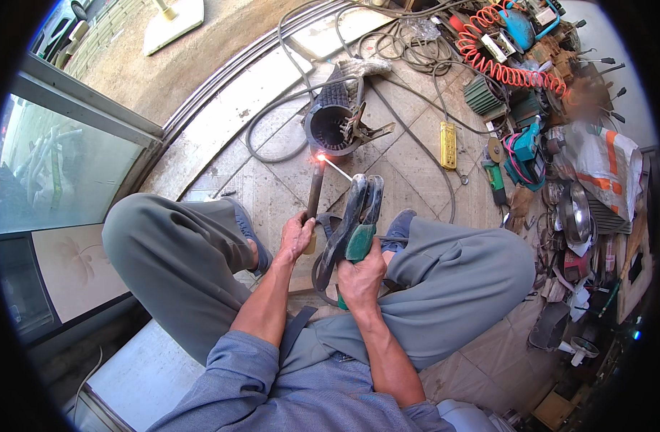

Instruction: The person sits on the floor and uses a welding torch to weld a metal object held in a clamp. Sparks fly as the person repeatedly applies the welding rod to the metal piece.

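My left hand (295, 235) is closed around a dark metal rod (315, 196) with a tan handle, held upright in the picture toward a round black pipe-like piece (330, 129). My right hand (362, 277) grips the green and black electrode holder (361, 235), from which a thin white electrode (340, 169) slants up to a bright glowing spot at the rod's upper end, by the round piece's near rim. A clamp-like metal piece (369, 132) sits on the round piece's right side. A black cable trails under the holder between my legs.
Cables (274, 160) loop over the tiled floor. At the right lie a yellow power strip (448, 144), a green grinder (495, 183), a teal power tool (524, 160), a coiled orange hose (510, 72) and piled clutter. A glass door frame (89, 108) stands at the left.
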Action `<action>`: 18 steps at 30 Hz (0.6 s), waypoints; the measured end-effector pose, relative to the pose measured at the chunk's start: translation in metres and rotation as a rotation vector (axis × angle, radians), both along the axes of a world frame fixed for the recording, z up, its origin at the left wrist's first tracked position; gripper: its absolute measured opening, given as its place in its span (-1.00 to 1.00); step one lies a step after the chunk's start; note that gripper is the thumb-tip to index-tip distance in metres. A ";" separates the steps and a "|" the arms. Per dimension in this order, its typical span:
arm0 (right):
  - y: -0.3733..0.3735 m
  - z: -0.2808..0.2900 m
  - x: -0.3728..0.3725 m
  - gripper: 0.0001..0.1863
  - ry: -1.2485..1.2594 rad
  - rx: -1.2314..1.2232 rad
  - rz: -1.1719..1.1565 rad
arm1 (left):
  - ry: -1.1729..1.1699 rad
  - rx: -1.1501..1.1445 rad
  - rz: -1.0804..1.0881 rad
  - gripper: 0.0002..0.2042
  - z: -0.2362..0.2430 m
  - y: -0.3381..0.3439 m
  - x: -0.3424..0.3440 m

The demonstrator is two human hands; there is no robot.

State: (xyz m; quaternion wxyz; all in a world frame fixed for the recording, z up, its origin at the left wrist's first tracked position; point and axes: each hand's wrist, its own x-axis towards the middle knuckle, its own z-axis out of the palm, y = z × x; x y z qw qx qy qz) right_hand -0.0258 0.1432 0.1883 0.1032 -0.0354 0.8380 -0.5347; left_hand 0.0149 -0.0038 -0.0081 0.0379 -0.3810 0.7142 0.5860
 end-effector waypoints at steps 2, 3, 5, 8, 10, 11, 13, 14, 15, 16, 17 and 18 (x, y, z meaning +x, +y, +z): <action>0.000 0.000 0.000 -0.76 -0.004 0.004 0.001 | 0.005 0.004 0.007 -0.66 0.001 0.000 0.000; 0.000 0.000 0.000 -0.76 -0.006 0.006 0.001 | 0.008 0.007 0.011 -0.66 0.001 0.000 0.000; 0.000 0.000 -0.001 -0.76 -0.013 -0.003 -0.001 | 0.006 0.001 0.003 -0.66 0.002 0.000 0.000; 0.000 0.002 -0.001 -0.76 -0.015 -0.002 0.003 | -0.004 -0.007 -0.007 -0.65 -0.001 -0.001 0.001; 0.000 0.004 -0.001 -0.76 -0.015 0.005 0.005 | -0.002 -0.011 -0.008 -0.65 -0.004 -0.001 0.001; -0.001 0.004 -0.001 -0.76 -0.016 0.010 0.006 | 0.004 -0.013 -0.005 -0.65 -0.005 -0.001 0.001; 0.000 0.004 -0.001 -0.76 -0.021 0.014 0.007 | 0.014 -0.008 0.005 -0.65 -0.005 0.000 0.002; 0.000 0.003 -0.001 -0.76 -0.024 0.014 0.009 | 0.017 -0.001 0.013 -0.66 -0.004 0.000 0.001; 0.000 0.003 -0.001 -0.76 -0.028 0.014 0.010 | 0.021 0.007 0.020 -0.66 -0.003 0.000 0.001; 0.000 0.002 -0.001 -0.76 -0.023 0.012 0.007 | 0.005 0.000 0.009 -0.67 0.000 0.000 0.000; 0.000 0.002 -0.001 -0.75 -0.018 0.009 0.004 | -0.010 -0.007 -0.003 -0.67 0.004 0.000 -0.001; -0.001 0.002 -0.001 -0.74 -0.013 0.007 0.000 | -0.026 -0.014 -0.015 -0.67 0.007 0.000 -0.002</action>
